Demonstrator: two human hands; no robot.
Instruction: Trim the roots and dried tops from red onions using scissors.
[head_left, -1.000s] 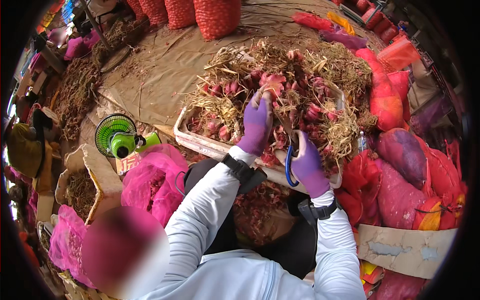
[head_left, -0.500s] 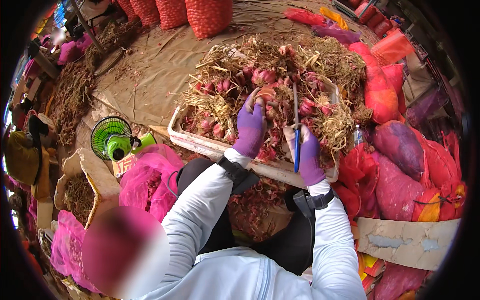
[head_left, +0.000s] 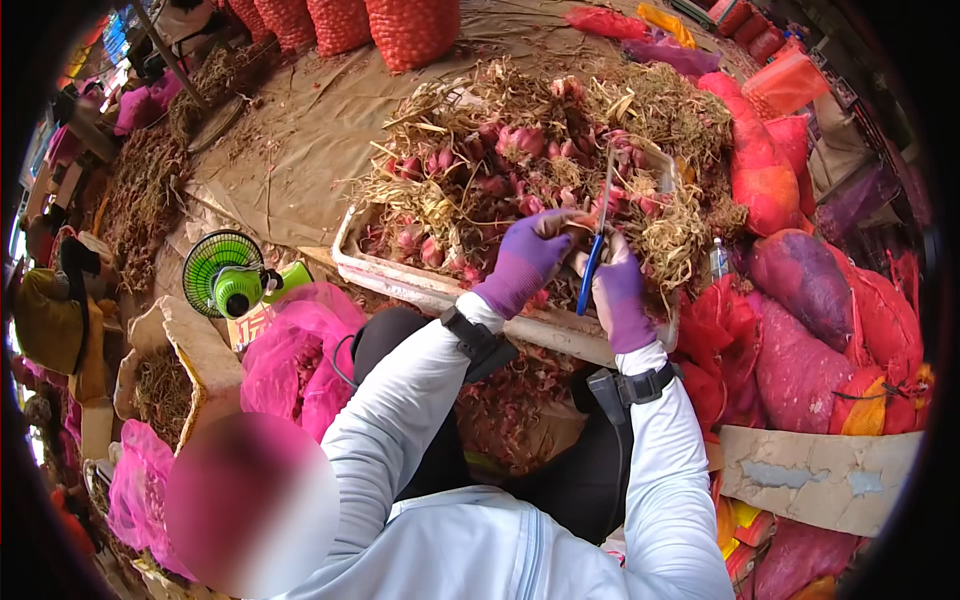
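My left hand (head_left: 530, 255), in a purple glove with bare fingertips, is closed in a pinch over the near side of a shallow white tray (head_left: 400, 287). A reddish shallot (head_left: 581, 219) shows partly at its fingertips. Close beside it, my right hand (head_left: 620, 290), gloved alike, grips a knife (head_left: 590, 276) with a blue handle; its thin blade points away from me and passes by the shallot. Pink-red shallots (head_left: 520, 142) with dry stalks and roots heap up in the tray and spill past its far edge.
Red and pink net sacks (head_left: 800, 345) crowd the right. A green fan (head_left: 232, 280) and a pink net bag (head_left: 305, 340) stand left, near an open carton (head_left: 190, 370) of dry stalks. Full red sacks (head_left: 412, 35) line the far side of a brown tarp (head_left: 300, 150).
My left hand has moved right and nearer to me, bringing the shallot to the knife. My right hand has turned slightly, tilting the knife; both hands are now close together.
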